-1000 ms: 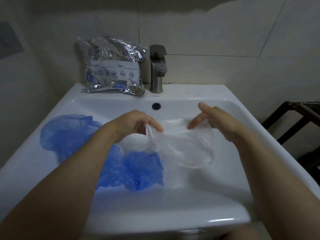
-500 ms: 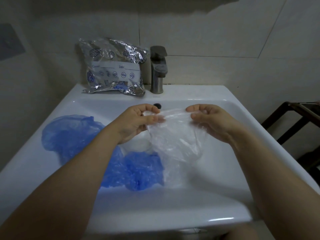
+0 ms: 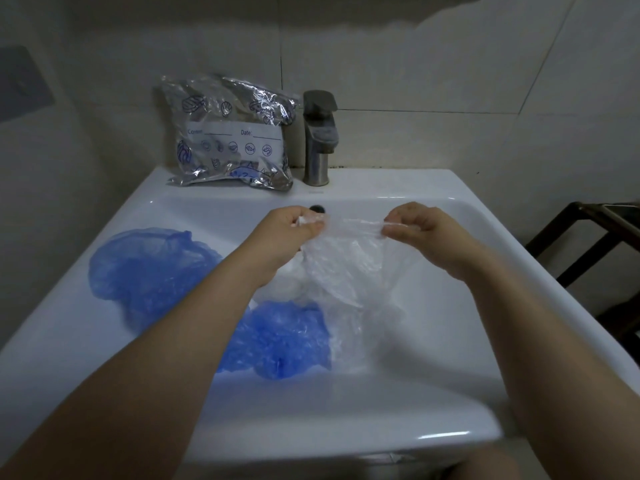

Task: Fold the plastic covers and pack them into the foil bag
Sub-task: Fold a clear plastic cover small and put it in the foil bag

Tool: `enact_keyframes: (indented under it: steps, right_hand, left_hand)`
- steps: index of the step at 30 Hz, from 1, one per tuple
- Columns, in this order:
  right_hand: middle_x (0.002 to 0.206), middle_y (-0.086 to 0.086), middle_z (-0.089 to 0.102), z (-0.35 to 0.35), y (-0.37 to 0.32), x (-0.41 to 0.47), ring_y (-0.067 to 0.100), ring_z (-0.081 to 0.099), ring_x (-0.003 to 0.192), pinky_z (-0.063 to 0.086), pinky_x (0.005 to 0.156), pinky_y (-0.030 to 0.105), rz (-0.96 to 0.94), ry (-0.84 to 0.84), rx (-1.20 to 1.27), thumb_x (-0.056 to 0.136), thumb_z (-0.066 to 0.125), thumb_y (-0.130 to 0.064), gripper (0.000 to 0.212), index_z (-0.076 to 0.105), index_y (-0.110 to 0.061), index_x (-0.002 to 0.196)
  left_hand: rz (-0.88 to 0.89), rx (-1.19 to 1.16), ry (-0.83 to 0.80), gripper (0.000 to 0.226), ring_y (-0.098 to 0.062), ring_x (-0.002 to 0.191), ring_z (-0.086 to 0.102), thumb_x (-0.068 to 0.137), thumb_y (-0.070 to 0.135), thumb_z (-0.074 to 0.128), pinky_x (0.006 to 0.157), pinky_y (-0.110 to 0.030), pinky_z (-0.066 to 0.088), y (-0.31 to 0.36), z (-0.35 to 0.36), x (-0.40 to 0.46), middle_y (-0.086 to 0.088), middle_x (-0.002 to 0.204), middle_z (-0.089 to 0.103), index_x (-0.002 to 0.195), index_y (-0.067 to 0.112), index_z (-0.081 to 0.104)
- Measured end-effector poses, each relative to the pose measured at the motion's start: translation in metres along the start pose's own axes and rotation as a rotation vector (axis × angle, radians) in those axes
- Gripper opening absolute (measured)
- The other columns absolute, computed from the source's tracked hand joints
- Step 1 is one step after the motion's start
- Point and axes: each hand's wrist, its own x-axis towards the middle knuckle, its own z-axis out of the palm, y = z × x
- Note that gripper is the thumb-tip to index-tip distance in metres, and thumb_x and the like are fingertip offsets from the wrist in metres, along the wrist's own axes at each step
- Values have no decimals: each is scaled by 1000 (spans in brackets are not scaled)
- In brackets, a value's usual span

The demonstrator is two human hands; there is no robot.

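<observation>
so the 2 blue covers (image 3: 156,268) are parked in the sink (image 3: 450,306) on the left waiting their turn, foil bag (image 3: 228,133) propped by the faucet (image 3: 318,136), and my left hand (image 3: 291,233) and right hand (image 3: 419,226) each pinch the clear cover's (image 3: 349,268) rim, stretched flat for folding.

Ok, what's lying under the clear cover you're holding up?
Under the clear cover, a crumpled blue cover lies in the sink, with what looks like more clear plastic beside it. The film blurs whatever is directly beneath.
</observation>
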Motion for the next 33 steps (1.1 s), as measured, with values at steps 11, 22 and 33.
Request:
enact_keyframes:
  steps: [11, 22, 33]
  right_hand:
    - [76, -1, 62, -4, -1, -1, 10, 58, 69, 50, 71, 20, 28, -18, 415, 91, 53, -1, 22, 67, -17, 89]
    - [74, 2, 58, 17, -7, 1, 17, 51, 66, 43, 66, 29, 136, 22, 69, 86, 37, 6, 33, 62, -13, 74]
    - [64, -4, 52, 4, -10, 0, 10, 43, 57, 34, 51, 15, 13, 87, -163, 86, 63, -7, 14, 61, -17, 76]
  left_hand:
    - [89, -81, -91, 38, -3, 73, 59, 97, 2, 38, 54, -16, 37, 10, -7, -7, 5, 105, 65, 113, 26, 63]
    - [37, 66, -25, 7, -11, 89, 61, 83, 20, 68, 89, -28, 46, 3, 6, -9, 8, 93, 68, 81, 27, 70]
    - [138, 293, 22, 12, -9, 78, 55, 84, 13, 67, 73, -21, 42, -4, -6, -4, 4, 81, 65, 84, 25, 67]
